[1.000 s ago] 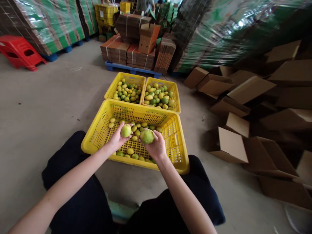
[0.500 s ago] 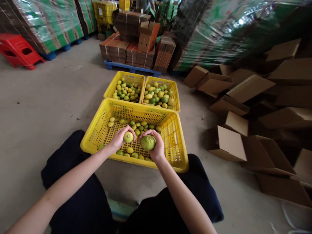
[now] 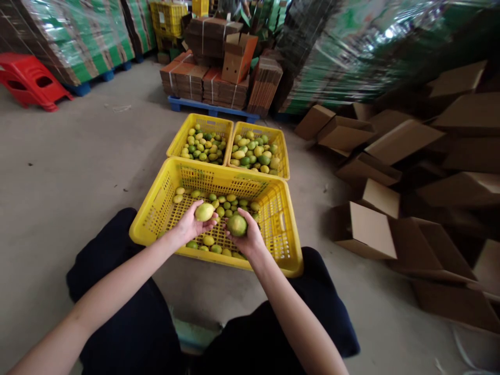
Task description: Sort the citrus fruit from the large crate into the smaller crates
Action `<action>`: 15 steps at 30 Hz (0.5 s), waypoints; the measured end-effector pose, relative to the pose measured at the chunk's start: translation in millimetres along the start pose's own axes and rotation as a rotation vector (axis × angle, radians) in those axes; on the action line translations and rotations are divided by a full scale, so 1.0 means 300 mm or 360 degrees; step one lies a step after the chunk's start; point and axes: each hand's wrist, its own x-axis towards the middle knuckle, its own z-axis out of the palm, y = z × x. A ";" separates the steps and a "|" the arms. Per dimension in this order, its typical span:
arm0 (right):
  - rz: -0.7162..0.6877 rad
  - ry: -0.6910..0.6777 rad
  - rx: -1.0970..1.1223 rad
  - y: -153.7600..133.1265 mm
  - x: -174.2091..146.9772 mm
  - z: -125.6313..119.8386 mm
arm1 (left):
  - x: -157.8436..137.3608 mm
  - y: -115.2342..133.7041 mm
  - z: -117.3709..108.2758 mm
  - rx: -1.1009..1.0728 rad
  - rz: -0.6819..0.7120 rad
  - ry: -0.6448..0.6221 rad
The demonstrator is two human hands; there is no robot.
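My left hand (image 3: 192, 224) holds a yellow lemon (image 3: 204, 212), which lies sideways across the fingers. In my right hand (image 3: 253, 237) is a rounder green lemon (image 3: 237, 225), cupped between thumb and fingers. Both hands are above the large yellow crate (image 3: 156, 208), close together but apart. Several loose lemons (image 3: 208, 240) lie on the crate's slotted floor, along its near side and toward the back. My hands and forearms hide part of the floor and near rim.
Two smaller yellow crates, left (image 3: 175, 138) and right (image 3: 283, 151), hold many green and yellow lemons behind the large one. Open cardboard boxes (image 3: 371, 229) pile up at right. Flattened cartons (image 3: 183, 78) sit on a blue pallet (image 3: 187, 103). A red stool (image 3: 35, 80) stands far left.
The lemon in my left hand has turned from end-on to side-on, and that hand's fingers have opened out beneath it. The green lemon in my right hand has rotated slightly.
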 end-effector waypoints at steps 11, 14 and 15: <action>-0.0126 -0.0045 0.0249 -0.091 -0.042 -0.001 | -0.089 -0.179 -0.038 0.0983 -0.0452 -0.0574; -0.0175 0.0055 0.0303 -0.123 -0.057 -0.006 | -0.133 -0.295 -0.123 0.1040 -0.0834 -0.0551; -0.0192 0.0080 0.0314 -0.131 -0.063 -0.007 | -0.137 -0.308 -0.140 0.1101 -0.0936 -0.0510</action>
